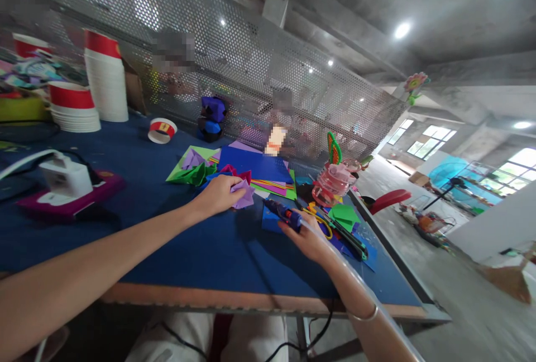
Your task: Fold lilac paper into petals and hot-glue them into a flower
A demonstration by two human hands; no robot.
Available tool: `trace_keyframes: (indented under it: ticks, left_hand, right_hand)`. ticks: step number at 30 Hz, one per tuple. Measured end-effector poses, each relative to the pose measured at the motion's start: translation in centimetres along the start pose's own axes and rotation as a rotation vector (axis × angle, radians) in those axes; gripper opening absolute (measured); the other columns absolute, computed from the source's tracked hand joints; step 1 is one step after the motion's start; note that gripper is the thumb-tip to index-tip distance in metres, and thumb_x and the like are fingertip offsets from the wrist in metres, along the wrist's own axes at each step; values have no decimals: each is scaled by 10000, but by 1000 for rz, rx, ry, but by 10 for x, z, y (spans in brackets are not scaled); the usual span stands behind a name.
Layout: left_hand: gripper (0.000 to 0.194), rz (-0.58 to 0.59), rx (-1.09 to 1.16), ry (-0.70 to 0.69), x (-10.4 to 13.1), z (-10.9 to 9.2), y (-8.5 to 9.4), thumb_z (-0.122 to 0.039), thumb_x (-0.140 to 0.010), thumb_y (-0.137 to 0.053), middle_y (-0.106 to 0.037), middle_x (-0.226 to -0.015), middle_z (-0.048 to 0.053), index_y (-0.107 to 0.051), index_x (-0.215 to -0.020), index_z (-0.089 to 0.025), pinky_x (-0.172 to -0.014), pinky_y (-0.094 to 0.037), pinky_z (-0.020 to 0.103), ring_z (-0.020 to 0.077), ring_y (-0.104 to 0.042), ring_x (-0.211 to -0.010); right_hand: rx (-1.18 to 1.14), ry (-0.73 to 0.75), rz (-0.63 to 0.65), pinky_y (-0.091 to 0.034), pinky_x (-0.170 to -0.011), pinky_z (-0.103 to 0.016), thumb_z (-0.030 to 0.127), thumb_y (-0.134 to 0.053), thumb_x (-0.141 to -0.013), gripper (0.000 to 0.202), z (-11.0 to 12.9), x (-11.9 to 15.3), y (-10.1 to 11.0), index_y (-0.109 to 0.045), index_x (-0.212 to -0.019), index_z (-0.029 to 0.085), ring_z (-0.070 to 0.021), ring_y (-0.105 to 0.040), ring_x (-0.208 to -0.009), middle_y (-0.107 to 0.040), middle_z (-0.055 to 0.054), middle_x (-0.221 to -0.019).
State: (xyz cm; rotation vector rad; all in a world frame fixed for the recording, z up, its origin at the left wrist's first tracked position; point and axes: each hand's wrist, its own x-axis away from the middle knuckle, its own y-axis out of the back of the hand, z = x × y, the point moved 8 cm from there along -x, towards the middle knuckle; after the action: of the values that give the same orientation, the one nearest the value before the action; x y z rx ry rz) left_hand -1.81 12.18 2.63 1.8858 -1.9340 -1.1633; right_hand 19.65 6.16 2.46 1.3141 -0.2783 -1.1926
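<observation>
Left hand: I watch from afar as the left hand (218, 195) pinches a folded lilac paper (243, 196) between thumb and fingers, low over the table (180, 261).
Right hand: The right hand (310, 237) has its fingers curled round a glue gun (287, 214) – its nozzle just beside the lilac paper, not touching; a clear rod (355, 278) trails back along the forearm.
Paper: Behind the left hand I see folded green paper (193, 174) and, farther back, a stack topped by a blue sheet (253, 164).
Tools: Scissors (325, 224) and a cutter (354, 241) lie just beyond the right hand, near a pink jar (330, 184).
Cups: At far left, a tall stack of cups (106, 85) – one loose cup (162, 131) lies tipped nearby.
Power: A white plug (67, 175) sits on a purple strip (106, 182), left of the hands.
Partition: Perforated metal (234, 32) rises behind the table.
</observation>
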Motion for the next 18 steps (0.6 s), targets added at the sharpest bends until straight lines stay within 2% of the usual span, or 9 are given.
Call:
trace_keyframes:
  ticks: [4,8,11,15,18]
  left_hand:
    - [197,22,51,36,1,2,-3,-318,-740,-544,-585,-562,-12,-632,-644,-170,-532,-320,241,144,-511,-529]
    - [194,8,90,54,2,3,-3,-333,-725,-569,-552,-529,-26,-636,-639,-171,-517,-309,241,136,-486,-501]
    - [208,6,67,20,2,0,-2,-337,-719,-560,-561,-549,-17,-641,-624,-170,-534,-311,242,145,-503,-540]
    - [230,30,36,9,2,-2,-3,-347,-730,-528,-581,-576,-13,-655,-665,-165,-542,-315,240,149,-517,-565]
    - [240,34,11,5,2,-3,-3,-348,-742,-512,-556,-553,-18,-628,-640,-164,-529,-296,240,137,-489,-543]
  right_hand:
    - [-80,-202,-87,-457,-663,-290,494,-521,-890,344,-35,-2,9,-676,-877,187,-198,-591,-731,-653,-32,-753]
    - [-182,-292,-72,-470,-675,-302,512,-560,-848,390,-60,-4,3,-700,-972,170,-208,-605,-747,-676,-28,-773]
    - [-273,-296,-26,-481,-725,-328,509,-560,-851,408,-63,-6,-6,-697,-1020,163,-220,-626,-789,-702,-41,-851]
    - [-328,-262,14,-477,-824,-356,502,-563,-864,407,-56,-8,-14,-677,-1075,174,-233,-640,-894,-710,-53,-977]
    - [-212,-240,22,-467,-762,-332,497,-548,-880,377,-51,-7,-14,-676,-1018,171,-218,-628,-825,-697,-49,-894]
